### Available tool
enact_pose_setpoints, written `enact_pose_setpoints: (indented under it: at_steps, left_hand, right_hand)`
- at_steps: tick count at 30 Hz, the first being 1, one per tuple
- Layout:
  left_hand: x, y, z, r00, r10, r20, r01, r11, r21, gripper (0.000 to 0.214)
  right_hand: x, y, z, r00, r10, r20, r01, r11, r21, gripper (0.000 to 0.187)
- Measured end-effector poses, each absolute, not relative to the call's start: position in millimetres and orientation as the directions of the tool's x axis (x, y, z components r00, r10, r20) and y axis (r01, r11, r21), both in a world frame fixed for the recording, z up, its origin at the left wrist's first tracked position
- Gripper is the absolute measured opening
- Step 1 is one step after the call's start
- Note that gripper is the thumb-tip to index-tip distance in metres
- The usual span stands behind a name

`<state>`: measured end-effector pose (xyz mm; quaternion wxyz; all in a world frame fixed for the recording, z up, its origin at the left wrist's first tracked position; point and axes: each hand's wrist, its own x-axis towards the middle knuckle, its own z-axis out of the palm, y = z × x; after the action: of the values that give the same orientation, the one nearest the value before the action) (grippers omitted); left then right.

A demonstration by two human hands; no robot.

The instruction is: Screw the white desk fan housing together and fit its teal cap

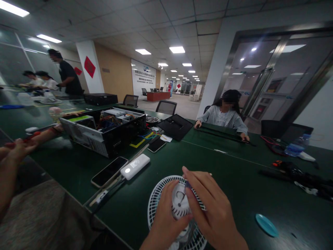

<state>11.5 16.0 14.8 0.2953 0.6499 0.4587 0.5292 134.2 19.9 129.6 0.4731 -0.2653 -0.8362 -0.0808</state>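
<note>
A small white fan with a round grille [156, 199] lies flat on the green table in front of me. My left hand [163, 222] grips the white hub at the fan's middle [179, 205], fingers curled round it. My right hand [210, 205] is closed in a pinch on a thin screwdriver [186, 189] whose tip points down onto the hub. Part of the grille is hidden under both hands.
A white power bank [135, 166] and two phones [109, 171] [156, 144] lie left of the fan. An open computer case [104, 130] stands beyond. A teal disc [266, 225] lies at right. A person [223, 116] sits across; another person's arm [10, 163] reaches in at left.
</note>
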Motion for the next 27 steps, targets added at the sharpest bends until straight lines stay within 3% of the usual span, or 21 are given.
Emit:
enact_pose_setpoints:
  at_steps: [7, 12, 17, 22, 27]
  left_hand:
    - [11.5, 16.5, 16.1, 0.015, 0.914, 0.406, 0.312, -0.390, 0.866, 0.069]
    - [11.2, 16.7, 13.3, 0.023, 0.905, 0.425, 0.312, -0.410, 0.857, 0.072]
    - [11.3, 15.3, 17.3, 0.026, 0.923, 0.384, 0.300, -0.373, 0.878, 0.070]
    - [11.2, 14.8, 20.8, 0.028, 0.915, 0.402, 0.286, -0.393, 0.874, 0.068]
    - [11.3, 14.7, 15.3, 0.020, 0.923, 0.385, 0.292, -0.373, 0.881, 0.070]
  right_hand:
    - [132.5, 19.7, 130.9, -0.377, 0.336, 0.863, 0.503, 0.856, -0.114, 0.026]
    - [132.8, 18.7, 132.7, -0.415, 0.370, 0.831, 0.466, 0.871, -0.154, 0.037]
    - [132.4, 19.5, 133.6, -0.358, 0.355, 0.864, 0.516, 0.846, -0.134, 0.027]
    - [134.6, 19.7, 134.5, -0.411, 0.405, 0.816, 0.497, 0.851, -0.172, 0.042]
    - [134.2, 24.8, 130.9, -0.381, 0.372, 0.846, 0.545, 0.830, -0.120, 0.029]
